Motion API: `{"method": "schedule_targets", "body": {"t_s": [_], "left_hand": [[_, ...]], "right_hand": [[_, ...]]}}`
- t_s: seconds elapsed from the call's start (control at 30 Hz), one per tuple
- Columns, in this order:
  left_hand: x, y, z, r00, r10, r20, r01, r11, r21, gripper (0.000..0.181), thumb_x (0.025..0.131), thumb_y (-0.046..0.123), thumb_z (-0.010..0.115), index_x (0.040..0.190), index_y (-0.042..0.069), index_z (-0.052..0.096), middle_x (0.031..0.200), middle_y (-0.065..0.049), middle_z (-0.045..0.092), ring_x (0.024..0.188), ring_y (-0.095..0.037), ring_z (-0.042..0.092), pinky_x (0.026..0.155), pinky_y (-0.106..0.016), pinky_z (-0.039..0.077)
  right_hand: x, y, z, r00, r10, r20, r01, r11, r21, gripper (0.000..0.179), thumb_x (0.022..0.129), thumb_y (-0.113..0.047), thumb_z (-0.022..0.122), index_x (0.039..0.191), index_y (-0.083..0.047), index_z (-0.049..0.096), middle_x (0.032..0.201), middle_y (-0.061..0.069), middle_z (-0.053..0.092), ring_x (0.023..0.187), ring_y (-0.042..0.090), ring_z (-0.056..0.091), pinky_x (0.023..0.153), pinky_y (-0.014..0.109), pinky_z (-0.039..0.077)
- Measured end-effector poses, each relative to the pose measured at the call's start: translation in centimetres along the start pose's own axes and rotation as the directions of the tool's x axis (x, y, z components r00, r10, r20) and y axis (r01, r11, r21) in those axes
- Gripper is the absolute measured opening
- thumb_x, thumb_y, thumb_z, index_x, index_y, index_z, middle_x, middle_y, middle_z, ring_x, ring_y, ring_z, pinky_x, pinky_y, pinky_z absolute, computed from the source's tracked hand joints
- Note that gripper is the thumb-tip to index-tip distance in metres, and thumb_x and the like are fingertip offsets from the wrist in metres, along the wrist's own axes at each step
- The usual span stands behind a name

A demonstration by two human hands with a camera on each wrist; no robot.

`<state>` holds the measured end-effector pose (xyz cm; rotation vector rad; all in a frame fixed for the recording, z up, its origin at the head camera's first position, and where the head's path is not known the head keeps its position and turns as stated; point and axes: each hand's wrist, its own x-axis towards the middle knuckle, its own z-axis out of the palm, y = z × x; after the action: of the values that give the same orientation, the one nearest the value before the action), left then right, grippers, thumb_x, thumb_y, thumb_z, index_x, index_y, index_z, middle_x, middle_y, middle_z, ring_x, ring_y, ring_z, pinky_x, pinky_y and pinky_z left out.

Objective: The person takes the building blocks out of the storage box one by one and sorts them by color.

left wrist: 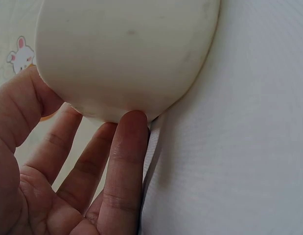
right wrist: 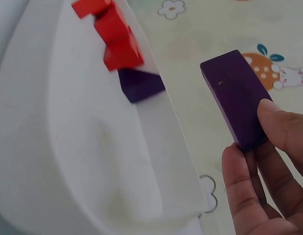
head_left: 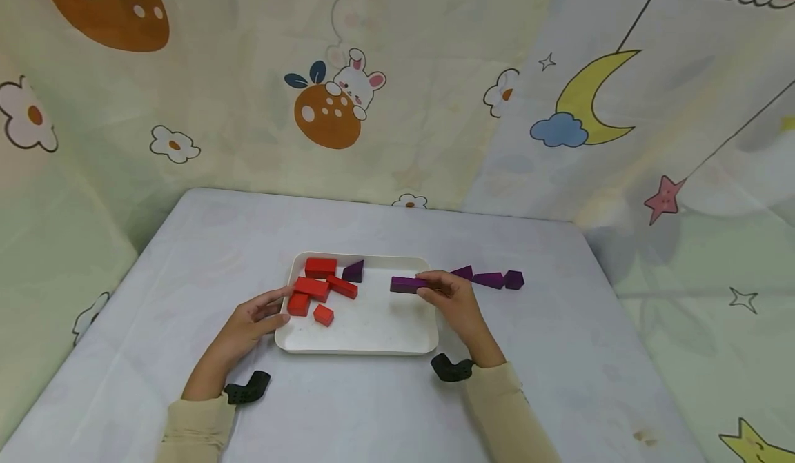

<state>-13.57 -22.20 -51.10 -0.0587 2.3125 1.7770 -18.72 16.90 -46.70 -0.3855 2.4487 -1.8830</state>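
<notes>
the white tray [head_left: 379,321] looks like smooth plastic with a soft sheen and faint scuffs. the purple block [right wrist: 232,93] resembles painted wood, smooth and mostly matt; the red blocks [head_left: 321,268] look smoothly painted. finely woven cloth [head_left: 360,408] covers the table; the backdrop [head_left: 435,125] is printed, creased cloth.

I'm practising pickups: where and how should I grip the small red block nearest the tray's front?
Probably by two opposite flat sides of the small red block, from above: it sits apart from the other red blocks, and the tray has raised walls.
</notes>
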Motion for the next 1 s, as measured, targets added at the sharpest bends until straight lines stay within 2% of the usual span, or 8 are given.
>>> {"method": "schedule_targets", "body": {"t_s": [0.27, 0.57, 0.63, 0.87, 1.0], "left_hand": [[0.1, 0.0, 0.0, 1.0, 0.0, 0.003, 0.0, 1.0, 0.002, 0.063, 0.105, 0.016, 0.07, 0.162, 0.002, 0.046, 0.17, -0.025, 0.038, 0.152, -0.049, 0.041, 0.108, -0.041, 0.056], [-0.1, 0.2, 0.0, 1.0, -0.012, 0.001, 0.012, 1.0, 0.016, 0.065, 0.105, 0.017, 0.071, 0.163, 0.002, 0.046, 0.171, -0.025, 0.037, 0.153, -0.049, 0.04, 0.11, -0.042, 0.055], [-0.1, 0.2, 0.1, 1.0, -0.015, 0.001, 0.015, 1.0, 0.02, 0.065, 0.105, 0.018, 0.071, 0.163, 0.002, 0.045, 0.171, -0.025, 0.037, 0.153, -0.048, 0.04, 0.11, -0.042, 0.055], [-0.1, 0.1, 0.0, 1.0, -0.008, -0.002, 0.008, 1.0, 0.023, 0.064, 0.105, 0.017, 0.07, 0.163, 0.001, 0.045, 0.17, -0.026, 0.037, 0.152, -0.049, 0.042, 0.106, -0.034, 0.057], [-0.1, 0.1, 0.0, 1.0, 0.001, 0.0, -0.001, 1.0, 0.015, 0.065, 0.105, 0.017, 0.071, 0.163, 0.001, 0.046, 0.17, -0.026, 0.037, 0.151, -0.049, 0.042, 0.102, -0.025, 0.056]], "right_hand": [[0.0, 0.4, -4.1, 0.997, -0.013, -0.077, 0.011, 1.0, -0.028, 0.027, 0.1, 0.003, 0.073, 0.125, 0.012, 0.072, 0.121, 0.025, 0.074, 0.099, 0.006, 0.069, 0.089, 0.017, 0.058], [-0.6, 1.4, -10.1, 0.992, -0.055, -0.114, 0.045, 0.995, -0.086, 0.028, 0.102, 0.001, 0.071, 0.127, 0.014, 0.07, 0.122, 0.021, 0.074, 0.103, 0.006, 0.071, 0.091, 0.016, 0.058], [-0.9, 1.7, -11.4, 0.991, -0.059, -0.12, 0.048, 0.994, -0.093, 0.029, 0.102, 0.003, 0.071, 0.128, 0.015, 0.069, 0.121, 0.017, 0.075, 0.103, 0.005, 0.071, 0.091, 0.016, 0.058], [-1.4, 2.4, -15.6, 0.983, -0.064, -0.172, 0.039, 0.989, -0.144, 0.029, 0.102, 0.006, 0.069, 0.129, 0.017, 0.067, 0.111, -0.018, 0.074, 0.102, -0.006, 0.069, 0.09, 0.012, 0.056], [-1.5, 3.2, -17.8, 0.976, -0.077, -0.206, 0.037, 0.981, -0.192, 0.029, 0.102, 0.005, 0.07, 0.128, 0.018, 0.067, 0.108, -0.026, 0.072, 0.102, -0.009, 0.068, 0.09, 0.01, 0.054]]}}
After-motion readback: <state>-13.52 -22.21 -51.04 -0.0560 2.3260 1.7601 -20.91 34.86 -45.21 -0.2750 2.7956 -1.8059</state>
